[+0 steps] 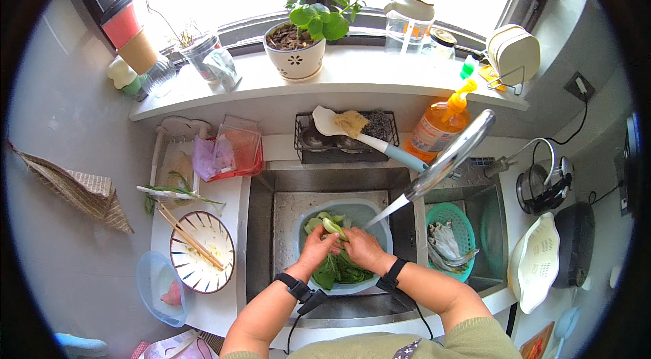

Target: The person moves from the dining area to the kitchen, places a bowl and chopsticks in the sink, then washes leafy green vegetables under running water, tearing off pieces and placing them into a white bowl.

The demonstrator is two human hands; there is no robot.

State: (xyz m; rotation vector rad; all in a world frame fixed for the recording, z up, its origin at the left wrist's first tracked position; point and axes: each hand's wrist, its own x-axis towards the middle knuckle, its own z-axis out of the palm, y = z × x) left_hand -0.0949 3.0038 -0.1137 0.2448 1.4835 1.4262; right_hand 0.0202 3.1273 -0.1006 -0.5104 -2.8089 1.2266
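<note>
Both my hands are over a pale blue basin (382, 216) in the steel sink. My left hand (319, 247) and my right hand (362, 248) together grip a green leafy vegetable (333, 227), its pale stem end pointing up and away from me. More leafy greens (341, 272) lie in the basin beneath my wrists, and other pale stems are behind my fingers. Water runs from the chrome faucet (450, 155) into the basin just right of the held stem. Black straps with cords are on both wrists.
Right of the basin, a teal colander (470, 227) holds several small fish (445, 242) in the smaller sink. On the left counter are a striped bowl (203, 277) with chopsticks (193, 242) and green onions (178, 188). Behind stand a wire rack (346, 156) and an orange soap bottle (437, 127).
</note>
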